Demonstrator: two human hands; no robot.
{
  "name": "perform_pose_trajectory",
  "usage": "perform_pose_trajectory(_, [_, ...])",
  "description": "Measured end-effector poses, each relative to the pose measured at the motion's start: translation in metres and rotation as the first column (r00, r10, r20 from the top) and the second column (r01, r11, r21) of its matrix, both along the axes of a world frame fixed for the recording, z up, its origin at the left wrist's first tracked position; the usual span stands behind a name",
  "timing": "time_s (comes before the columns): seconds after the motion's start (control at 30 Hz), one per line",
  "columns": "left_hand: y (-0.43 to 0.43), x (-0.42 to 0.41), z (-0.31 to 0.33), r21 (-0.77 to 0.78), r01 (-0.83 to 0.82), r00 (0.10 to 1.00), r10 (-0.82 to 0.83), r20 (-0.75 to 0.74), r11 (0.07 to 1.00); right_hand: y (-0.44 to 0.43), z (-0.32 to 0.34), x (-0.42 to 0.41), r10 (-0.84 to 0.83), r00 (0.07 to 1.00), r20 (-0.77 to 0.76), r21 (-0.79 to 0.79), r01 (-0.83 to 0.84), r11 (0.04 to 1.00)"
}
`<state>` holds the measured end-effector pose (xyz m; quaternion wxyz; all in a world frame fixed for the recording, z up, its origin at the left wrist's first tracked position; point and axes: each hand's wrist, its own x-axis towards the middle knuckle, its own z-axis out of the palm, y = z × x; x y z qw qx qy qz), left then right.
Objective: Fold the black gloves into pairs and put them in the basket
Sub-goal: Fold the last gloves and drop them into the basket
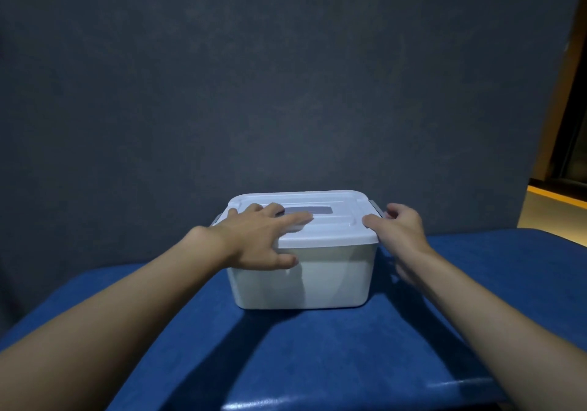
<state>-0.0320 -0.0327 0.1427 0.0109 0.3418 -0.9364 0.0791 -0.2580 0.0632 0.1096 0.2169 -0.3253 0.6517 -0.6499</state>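
Above blue padded table (286, 347), left hand (254, 239) presses flat, fingers spread, on mid-frame white lidded plastic basket (333, 280); right hand (400, 229) curls at its grey latch (375, 207), grip unclear, so unclip before lifting.

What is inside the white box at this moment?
Nothing inside shows: the lid covers the box, whose walls are opaque. The left hand rests on the lid; the right hand is at its right latch.

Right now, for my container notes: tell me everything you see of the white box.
The white box looks like smooth plastic, rectangular, round-cornered, upright on the blue table. Its lid is on, with a grey inset handle. The left hand lies flat on the lid; the right hand touches its right rim by a latch.
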Motion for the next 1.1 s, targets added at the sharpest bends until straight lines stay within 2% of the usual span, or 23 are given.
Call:
perform_pose_trajectory(0.17, [-0.001, -0.012, 0.005, 0.216, -0.036, 0.992, 0.061, -0.111, 0.976, -0.007, 0.003, -0.003, 0.067, 0.996, 0.056, 0.060, -0.070, 0.996])
perform_pose_trajectory(0.37, [-0.002, -0.014, 0.001, 0.189, -0.006, 0.993, 0.029, -0.117, 0.982, -0.010, 0.005, -0.002, 0.008, 0.995, -0.097, 0.095, 0.001, 0.996])
perform_pose_trajectory(0.6, [-0.002, -0.013, -0.004, 0.183, -0.006, 0.991, 0.029, -0.127, 0.983, -0.008, 0.010, 0.001, -0.020, 0.953, -0.301, 0.122, 0.059, 0.991])
perform_pose_trajectory(0.7, [-0.001, -0.013, -0.001, 0.194, -0.006, 0.985, 0.039, -0.169, 0.981, -0.006, 0.012, 0.008, 0.055, 0.934, -0.352, 0.176, 0.009, 0.984])
perform_pose_trajectory(0.73, [0.000, -0.010, 0.001, 0.210, -0.008, 0.974, 0.055, -0.221, 0.978, -0.006, 0.013, 0.010, 0.093, 0.912, -0.400, 0.225, 0.000, 0.974])
perform_pose_trajectory(0.77, [0.000, -0.007, 0.003, 0.218, -0.008, 0.952, 0.074, -0.297, 0.976, -0.006, 0.015, 0.013, 0.128, 0.853, -0.507, 0.305, 0.038, 0.952])
perform_pose_trajectory(0.8, [-0.002, -0.001, 0.004, 0.216, -0.025, 0.922, 0.106, -0.373, 0.976, -0.006, 0.017, 0.015, 0.150, 0.759, -0.633, 0.365, 0.122, 0.923])
perform_pose_trajectory(0.87, [-0.015, 0.014, 0.002, 0.217, -0.124, 0.851, 0.216, -0.479, 0.968, -0.008, 0.024, 0.025, 0.172, 0.565, -0.807, 0.330, 0.190, 0.925])
perform_pose_trajectory(0.9, [-0.022, 0.022, 0.001, 0.260, -0.165, 0.799, 0.283, -0.530, 0.952, -0.010, 0.028, 0.033, 0.211, 0.512, -0.832, 0.317, 0.128, 0.940])
perform_pose_trajectory(0.97, [-0.029, 0.039, -0.002, 0.365, -0.188, 0.693, 0.386, -0.608, 0.912, -0.017, 0.034, 0.048, 0.361, 0.443, -0.821, 0.401, -0.005, 0.916])
perform_pose_trajectory(1.03, [-0.031, 0.049, -0.006, 0.407, -0.202, 0.643, 0.434, -0.631, 0.891, -0.033, 0.033, 0.057, 0.502, 0.353, -0.790, 0.525, -0.034, 0.851])
perform_pose_trajectory(1.1, [-0.032, 0.055, -0.010, 0.430, -0.214, 0.604, 0.465, -0.647, 0.877, -0.048, 0.035, 0.065, 0.585, 0.310, -0.749, 0.606, -0.038, 0.795])
